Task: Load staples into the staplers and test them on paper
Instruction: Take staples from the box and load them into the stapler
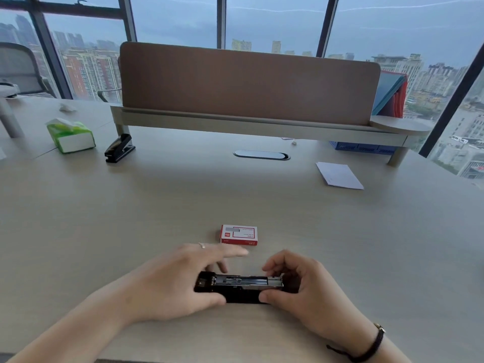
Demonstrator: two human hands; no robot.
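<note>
A black stapler point(239, 286) lies sideways on the desk near me, its metal staple channel exposed on top. My left hand point(172, 281) grips its left end, with the index finger stretched out past it. My right hand point(296, 284) pinches its right end between thumb and fingers. A red and white staple box point(238, 234) sits shut just beyond my hands. A second black stapler point(119, 148) stands at the far left of the desk. A small stack of white paper point(339, 175) lies at the far right.
A green tissue pack point(70, 136) stands left of the second stapler. A brown divider panel point(248, 82) on a raised shelf runs across the back. An oval cable port point(262, 154) is set in the desk. A blue tray point(362, 147) sits under the shelf.
</note>
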